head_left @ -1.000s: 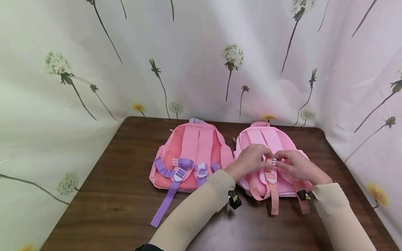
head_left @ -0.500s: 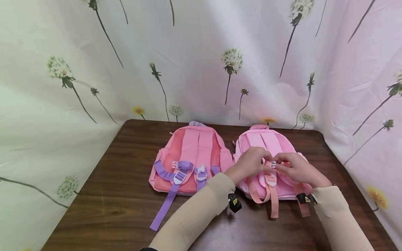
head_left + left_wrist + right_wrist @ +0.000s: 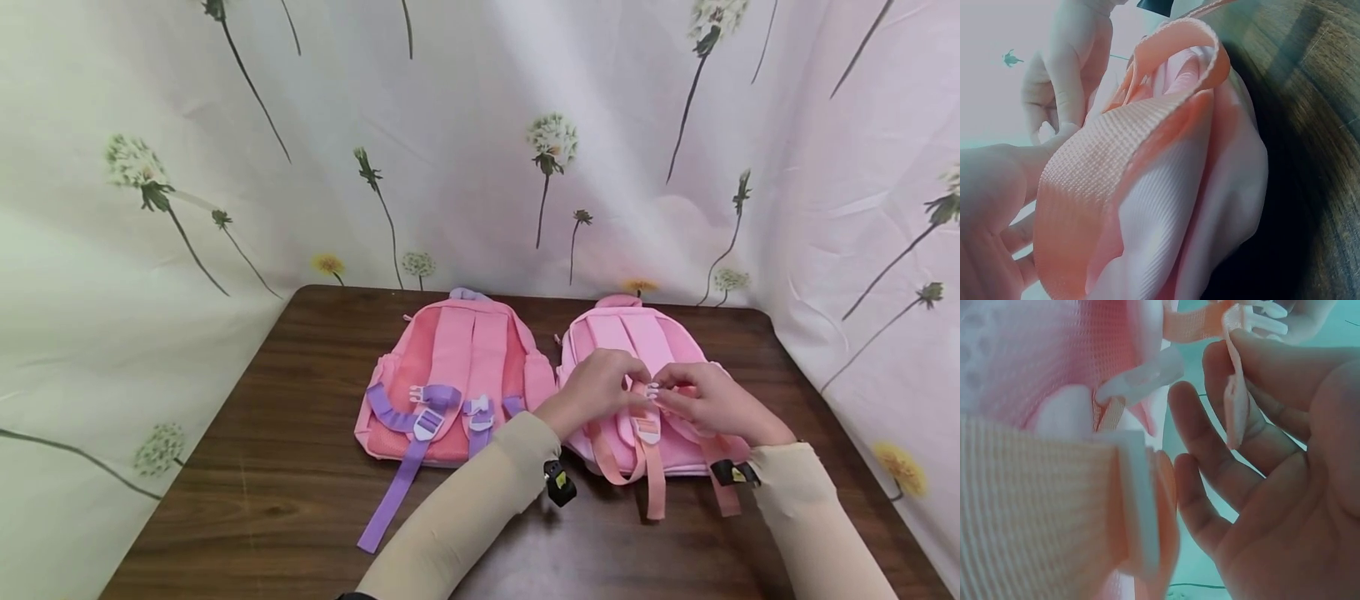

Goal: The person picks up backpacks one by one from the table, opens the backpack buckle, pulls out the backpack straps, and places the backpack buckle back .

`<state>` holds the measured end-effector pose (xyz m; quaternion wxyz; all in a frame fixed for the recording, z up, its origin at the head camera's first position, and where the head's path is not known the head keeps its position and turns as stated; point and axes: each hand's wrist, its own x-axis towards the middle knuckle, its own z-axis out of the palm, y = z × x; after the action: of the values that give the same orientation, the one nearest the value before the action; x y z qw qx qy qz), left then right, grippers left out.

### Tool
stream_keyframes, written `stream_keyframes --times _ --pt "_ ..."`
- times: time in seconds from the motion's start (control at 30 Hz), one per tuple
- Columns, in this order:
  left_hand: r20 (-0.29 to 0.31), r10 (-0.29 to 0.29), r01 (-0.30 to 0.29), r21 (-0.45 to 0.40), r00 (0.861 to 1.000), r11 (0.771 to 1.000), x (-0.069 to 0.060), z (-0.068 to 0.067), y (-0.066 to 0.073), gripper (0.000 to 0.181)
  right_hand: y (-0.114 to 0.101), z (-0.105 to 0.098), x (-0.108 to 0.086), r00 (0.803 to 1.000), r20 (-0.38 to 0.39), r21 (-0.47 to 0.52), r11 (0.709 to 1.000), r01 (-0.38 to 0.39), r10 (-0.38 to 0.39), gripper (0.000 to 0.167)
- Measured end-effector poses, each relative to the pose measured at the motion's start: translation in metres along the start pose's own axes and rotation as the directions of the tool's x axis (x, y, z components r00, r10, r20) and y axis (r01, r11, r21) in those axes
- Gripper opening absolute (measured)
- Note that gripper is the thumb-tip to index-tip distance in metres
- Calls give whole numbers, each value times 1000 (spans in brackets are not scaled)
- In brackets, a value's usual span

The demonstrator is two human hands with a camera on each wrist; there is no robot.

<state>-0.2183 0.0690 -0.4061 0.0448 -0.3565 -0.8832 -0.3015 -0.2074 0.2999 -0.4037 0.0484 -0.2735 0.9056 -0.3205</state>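
On the brown table lies a light pink backpack (image 3: pixel 660 329) with its back panel and peach straps facing up. My left hand (image 3: pixel 596 385) and my right hand (image 3: pixel 705 402) meet over its lower part. Between their thumbs and fingertips is a small white side-release buckle (image 3: pixel 652 390). In the right wrist view, my right thumb and forefinger pinch the buckle's webbing (image 3: pixel 1235 356), and its white prongs (image 3: pixel 1266 324) point toward my left hand. My left thumb and forefinger close on the buckle, partly hidden. A wide peach strap (image 3: pixel 1097 162) loops beside my left hand.
A second, coral pink backpack (image 3: pixel 472 342) with purple straps (image 3: pixel 401 492) lies to the left, side by side with the first. A white strap adjuster (image 3: pixel 647 429) sits below my hands. A flower-printed curtain (image 3: pixel 465 167) surrounds the table (image 3: pixel 247 467).
The head view has shifted slightly. Both hands stay at the buckle over the right backpack, with only small finger movements; the backpacks have not moved.
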Motion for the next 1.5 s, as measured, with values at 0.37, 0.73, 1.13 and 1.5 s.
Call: stream_keyframes --times 0.37,0.73,1.13,1.5 --pt "8 -7 7 15 1000 1000 0 2 -1 27 -2 0 1 1000 13 1 1000 -15 15 21" --pt "12 6 -6 20 1000 1000 2 2 -1 24 1 -1 -1 1000 8 49 999 23 -23 24" --pt "8 16 -16 -3 1000 1000 0 5 -1 24 -5 0 -4 999 12 67 997 -34 33 30" --pt "9 9 -9 3 1000 1000 1 5 -3 25 -3 -9 -6 998 61 -20 999 25 -24 13"
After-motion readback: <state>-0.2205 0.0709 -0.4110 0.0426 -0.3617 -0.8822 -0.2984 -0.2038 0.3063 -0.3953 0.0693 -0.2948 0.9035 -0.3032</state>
